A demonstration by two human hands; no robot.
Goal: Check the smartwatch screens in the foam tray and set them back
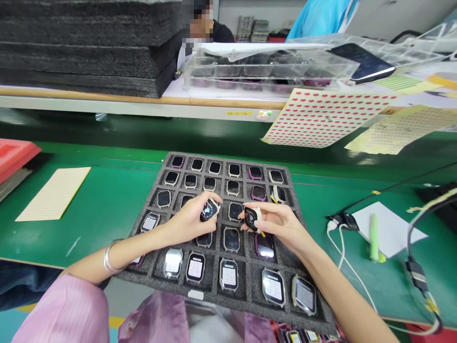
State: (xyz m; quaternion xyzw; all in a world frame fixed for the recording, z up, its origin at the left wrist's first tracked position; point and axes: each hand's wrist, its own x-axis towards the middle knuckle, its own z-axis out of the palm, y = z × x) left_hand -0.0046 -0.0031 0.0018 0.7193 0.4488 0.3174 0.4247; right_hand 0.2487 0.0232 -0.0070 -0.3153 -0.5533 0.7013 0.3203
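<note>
Above a dark grey foam tray (194,290), my left hand (194,214) grips a smartwatch body (209,209) whose dark screen shows a lit watch face. To the right, my right hand (274,221) pinches a second smartwatch body (252,218), also with its screen lit and a pale case. Both watches are tilted and held apart. Several more strapless watches lie in the tray's square pockets, some in purple frames. In the front row, a watch (229,274) shows a white page on its screen, as do its neighbours; most farther back are dark.
Black foam sheets (78,52) are stacked on the shelf at left. Clear plastic trays (257,66), a phone (364,62) and a hanging sheet of red stickers (324,116) are on its right. Cables (342,247), white paper (383,224) and a green marker (373,236) lie at right. A person sits opposite.
</note>
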